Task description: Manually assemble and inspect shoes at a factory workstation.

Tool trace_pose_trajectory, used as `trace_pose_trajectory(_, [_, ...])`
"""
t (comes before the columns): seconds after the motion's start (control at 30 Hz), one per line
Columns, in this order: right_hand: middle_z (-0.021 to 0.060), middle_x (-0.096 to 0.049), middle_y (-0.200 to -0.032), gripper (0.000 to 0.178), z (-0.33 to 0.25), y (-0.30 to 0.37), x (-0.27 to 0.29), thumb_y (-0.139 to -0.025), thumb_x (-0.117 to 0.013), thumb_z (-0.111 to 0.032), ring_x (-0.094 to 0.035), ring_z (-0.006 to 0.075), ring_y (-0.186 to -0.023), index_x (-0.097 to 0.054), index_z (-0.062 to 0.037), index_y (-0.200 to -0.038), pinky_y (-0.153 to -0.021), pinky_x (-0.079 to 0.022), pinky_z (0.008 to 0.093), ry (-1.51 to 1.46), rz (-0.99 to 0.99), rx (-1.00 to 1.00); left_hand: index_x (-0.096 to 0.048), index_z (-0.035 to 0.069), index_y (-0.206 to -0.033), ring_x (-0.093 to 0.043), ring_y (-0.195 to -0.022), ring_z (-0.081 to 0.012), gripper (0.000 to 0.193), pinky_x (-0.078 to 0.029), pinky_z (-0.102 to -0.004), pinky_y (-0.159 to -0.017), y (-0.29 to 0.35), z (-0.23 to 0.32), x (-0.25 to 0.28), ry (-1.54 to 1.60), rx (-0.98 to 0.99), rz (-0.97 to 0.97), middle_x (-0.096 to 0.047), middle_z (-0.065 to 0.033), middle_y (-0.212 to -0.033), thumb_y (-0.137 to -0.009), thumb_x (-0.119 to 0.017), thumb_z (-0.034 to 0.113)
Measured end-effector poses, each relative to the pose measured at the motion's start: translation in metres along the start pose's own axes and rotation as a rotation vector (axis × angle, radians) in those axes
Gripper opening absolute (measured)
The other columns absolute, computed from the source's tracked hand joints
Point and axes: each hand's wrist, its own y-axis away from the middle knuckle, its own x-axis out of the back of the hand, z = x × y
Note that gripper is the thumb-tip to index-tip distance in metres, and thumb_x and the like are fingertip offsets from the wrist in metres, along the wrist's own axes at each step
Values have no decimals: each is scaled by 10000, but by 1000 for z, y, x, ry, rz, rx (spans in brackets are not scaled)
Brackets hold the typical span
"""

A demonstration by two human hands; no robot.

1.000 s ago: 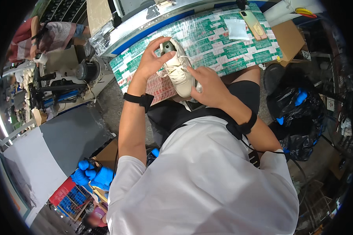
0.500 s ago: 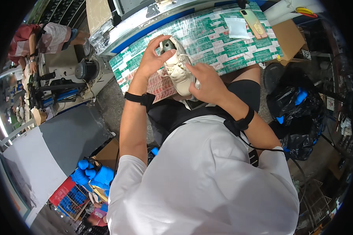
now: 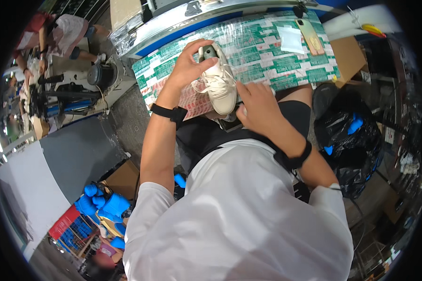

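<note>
A cream lace-up sneaker [image 3: 222, 89] sits at the near edge of the covered table, its toe toward me and its laces slack over the tongue. My left hand [image 3: 188, 66] is closed on the heel end, with the thumb on the tongue and the fingers around the collar. A dark insole shows inside the opening. Beside the toe, on the sneaker's right, my right hand [image 3: 260, 108] has its index finger and thumb apart, with nothing visible between them. Whether its fingertips touch the sneaker's side, I cannot tell.
Green-and-white printed sheeting under clear film covers the table [image 3: 262, 69]. A phone [image 3: 310, 37] and a white packet [image 3: 290, 39] lie at its far right. Black bags [image 3: 344, 140] stand to the right. Another person [image 3: 61, 35] works by machinery at far left.
My right hand has drawn back slightly to the right, away from the laces and toe. My left hand keeps its hold on the heel. The whole view has shifted a little.
</note>
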Motion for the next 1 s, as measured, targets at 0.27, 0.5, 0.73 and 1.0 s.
trace_pose_trajectory(0.27, [181,-624,-1086,693,-29,-8,8,-809,-756,-187,-618,368,-1024,-632,90,-1433,-910,-486,516,-119,106,32,-736,146,-1439,-586,-1442,-302,579,-456,-426,-1239,-5,-1,-4,-30,-11,-3,-638,-119,-1509,-905,-939,237])
trace_pose_trajectory(0.5, [183,-634,-1074,688,-33,-34,-37,-792,-758,-183,-631,369,-1032,-632,117,-1399,-921,-486,520,-35,34,50,-746,129,-1412,-599,-1432,-346,635,-502,-452,-1201,-6,-10,-7,-77,-54,13,-632,-152,-1492,-854,-962,342])
trace_pose_trajectory(0.73, [195,-633,-1095,689,-47,-22,-26,-798,-746,-166,-632,398,-1052,-630,107,-1420,-944,-495,522,-153,-2,50,-751,121,-1401,-616,-1403,-353,639,-503,-454,-1199,-7,-11,-4,-97,-68,30,-644,-161,-1470,-839,-981,322])
trace_pose_trajectory(1.0, [215,-659,-1180,705,-27,-15,-10,-784,-770,-123,-644,419,-1101,-617,77,-1443,-990,-506,533,-257,-19,162,-713,125,-1474,-625,-1401,-335,666,-513,-460,-1187,-12,-21,19,-28,-131,-34,-626,-157,-1528,-869,-960,251])
